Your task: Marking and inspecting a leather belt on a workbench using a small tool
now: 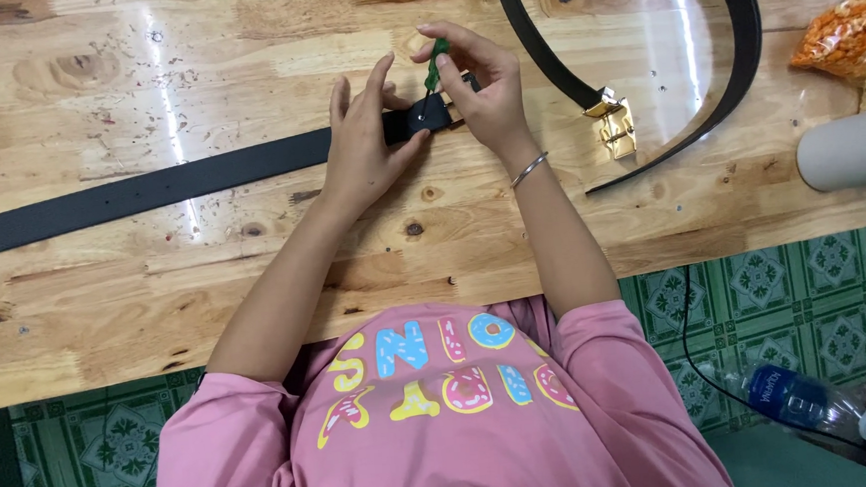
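gripping a small green-handled screwdriver (434,65) between thumb and fingertips, the right hand (478,85) holds its tip down on the end of a black belt (149,191), where the strap meets what looks like a clasp, mostly hidden under the fingers. the left hand (366,137) lies on the strap just beside that spot, thumb closed along its near edge and fingers lifted and spread, pinning it flat to the bench (255,284).

judging from this, the fitting at the belt end is in the middle of being done: the tool is seated and the strap is held, but whether the screw is tight or loose cannot be told, since the hands cover it. the rest of the strap runs straight off to the left edge, lying flat.

further out, a second black belt (731,45) curls in a loop on the right, its gold buckle (614,122) already on it, close to the right wrist but not touching. beyond it sit bags of snacks (846,33) and a white cylinder (848,148) at the bench edge. a plastic bottle (803,401) lies on the green tiled floor (786,282) below. nothing lies across the belt end being worked.
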